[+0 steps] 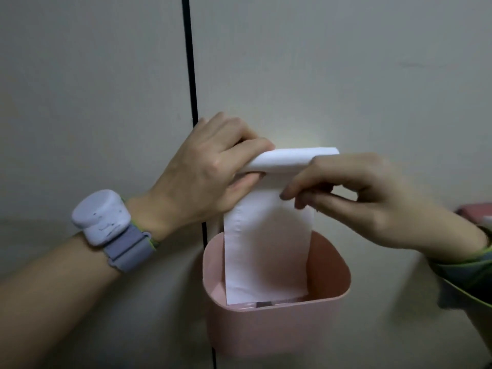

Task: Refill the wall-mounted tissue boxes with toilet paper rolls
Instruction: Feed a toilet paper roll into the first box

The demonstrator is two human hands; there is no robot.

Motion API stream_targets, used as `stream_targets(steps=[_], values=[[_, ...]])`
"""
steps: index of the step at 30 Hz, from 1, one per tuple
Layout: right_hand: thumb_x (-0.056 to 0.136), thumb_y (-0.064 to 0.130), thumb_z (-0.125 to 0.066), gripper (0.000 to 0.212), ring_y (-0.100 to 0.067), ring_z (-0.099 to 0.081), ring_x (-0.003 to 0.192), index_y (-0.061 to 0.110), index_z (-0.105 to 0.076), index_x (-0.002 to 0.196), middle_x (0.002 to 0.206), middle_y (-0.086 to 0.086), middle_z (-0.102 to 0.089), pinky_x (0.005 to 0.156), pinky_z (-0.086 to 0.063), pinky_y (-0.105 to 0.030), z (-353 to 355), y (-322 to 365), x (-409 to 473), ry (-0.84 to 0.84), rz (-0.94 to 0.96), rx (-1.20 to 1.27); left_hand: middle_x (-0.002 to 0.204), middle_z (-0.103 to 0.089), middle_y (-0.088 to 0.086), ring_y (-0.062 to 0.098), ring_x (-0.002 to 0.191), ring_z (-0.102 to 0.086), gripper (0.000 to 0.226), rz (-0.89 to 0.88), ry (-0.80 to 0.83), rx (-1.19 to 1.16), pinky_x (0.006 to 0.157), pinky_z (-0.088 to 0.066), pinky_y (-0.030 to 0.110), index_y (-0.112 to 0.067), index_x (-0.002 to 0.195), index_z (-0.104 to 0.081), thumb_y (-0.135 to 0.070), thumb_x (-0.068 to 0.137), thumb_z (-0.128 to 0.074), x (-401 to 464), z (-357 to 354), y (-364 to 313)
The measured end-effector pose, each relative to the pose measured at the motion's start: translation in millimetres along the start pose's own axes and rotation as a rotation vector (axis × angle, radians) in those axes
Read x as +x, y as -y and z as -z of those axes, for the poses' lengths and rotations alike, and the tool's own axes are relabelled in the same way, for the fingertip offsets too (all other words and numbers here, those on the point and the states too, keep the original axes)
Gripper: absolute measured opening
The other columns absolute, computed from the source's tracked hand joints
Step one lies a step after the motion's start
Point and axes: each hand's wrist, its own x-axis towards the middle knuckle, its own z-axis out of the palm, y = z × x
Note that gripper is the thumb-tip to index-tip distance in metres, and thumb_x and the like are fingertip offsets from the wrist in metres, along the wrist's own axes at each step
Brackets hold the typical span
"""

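- Pink tissue box (277,326) hangs on the pale wall (346,75), open at the top, beside a dark vertical seam (190,75).
- White toilet paper (266,249) runs from the hands down into the box; its lower edge sits inside, near the front wall.
- Left hand (202,171) is closed, pinching the folded top edge of the paper.
- Right hand (354,193) has fingers curled, gripping the same top edge.
- Grey-strapped wrist device (106,219) on left wrist.

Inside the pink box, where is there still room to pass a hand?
Inside the pink box, a narrow gap lies left of the hanging paper and a wider one right, by the wall. Above the rim it is crowded: left hand and right hand both hold the paper.
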Motion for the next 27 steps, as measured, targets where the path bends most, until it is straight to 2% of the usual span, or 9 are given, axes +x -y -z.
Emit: stream_targets(steps=[3, 6, 11, 15, 18, 22, 27], values=[[0.093, 0.016, -0.060, 0.017, -0.006, -0.066, 0.076, 0.022, -0.072, 0.104, 0.082, 0.011, -0.070, 0.068, -0.051, -0.024, -24, -2, 1, 0.242, -0.100, 0.100, 0.094, -0.065, 0.011, 0.031, 0.082, -0.054, 0.023, 0.007, -0.026, 0.005, 0.071, -0.036, 0.041, -0.006, 0.110, -0.072, -0.018, 0.091, -0.065, -4, -2, -3], [0.095, 0.019, -0.060, 0.019, 0.002, -0.062, 0.076, 0.025, -0.069, 0.110, 0.085, 0.012, -0.071, 0.069, -0.044, -0.010, -50, -13, 7, 0.507, -0.169, 0.075, 0.086, -0.062, 0.012, 0.032, 0.076, -0.052, 0.022, 0.014, -0.029, 0.004, 0.068, -0.034, 0.041, -0.006, 0.108, -0.073, -0.018, 0.090, -0.067, -7, -7, -8], [0.098, 0.026, -0.055, 0.023, -0.007, -0.063, 0.090, 0.032, -0.063, 0.118, 0.100, 0.007, -0.072, 0.088, -0.049, -0.023, -76, -24, 18, 0.910, -0.258, 0.049, 0.085, -0.060, 0.011, 0.031, 0.075, -0.051, 0.025, -0.004, 0.017, 0.021, 0.068, -0.028, 0.038, -0.007, 0.109, -0.073, -0.019, 0.088, -0.070, -14, -10, -10], [0.097, 0.027, -0.054, 0.028, -0.008, -0.060, 0.091, 0.036, -0.060, 0.123, 0.104, 0.005, -0.070, 0.083, -0.044, -0.017, -90, -26, 27, 1.074, -0.275, 0.020, 0.084, -0.061, 0.010, 0.031, 0.074, -0.051, 0.025, 0.002, 0.009, 0.024, 0.069, -0.027, 0.038, -0.007, 0.109, -0.073, -0.019, 0.087, -0.071, -15, -10, -9], [0.096, 0.023, -0.054, 0.034, -0.009, -0.056, 0.097, 0.037, -0.057, 0.127, 0.116, 0.005, -0.065, 0.085, -0.041, -0.019, -97, -23, 30, 1.168, -0.265, -0.006, 0.083, -0.060, 0.010, 0.030, 0.073, -0.050, 0.024, -0.007, -0.003, 0.033, 0.069, -0.027, 0.037, -0.008, 0.108, -0.073, -0.019, 0.087, -0.070, -14, -12, -11], [0.094, 0.017, -0.053, 0.040, -0.011, -0.055, 0.093, 0.035, -0.055, 0.130, 0.111, 0.004, -0.064, 0.084, -0.043, -0.023, -105, -23, 31, 1.247, -0.265, -0.027, 0.082, -0.060, 0.010, 0.029, 0.073, -0.051, 0.023, -0.023, -0.029, 0.036, 0.069, -0.028, 0.038, -0.008, 0.107, -0.074, -0.019, 0.088, -0.069, -14, -15, -11], [0.094, 0.014, -0.053, 0.044, -0.014, -0.058, 0.091, 0.036, -0.054, 0.132, 0.110, 0.000, -0.065, 0.092, -0.050, -0.032, -107, -25, 32, 1.285, -0.289, -0.009, 0.083, -0.062, 0.009, 0.029, 0.073, -0.051, 0.022, -0.023, -0.038, 0.016, 0.070, -0.028, 0.038, -0.008, 0.107, -0.074, -0.019, 0.089, -0.068, -15, -15, -10]])
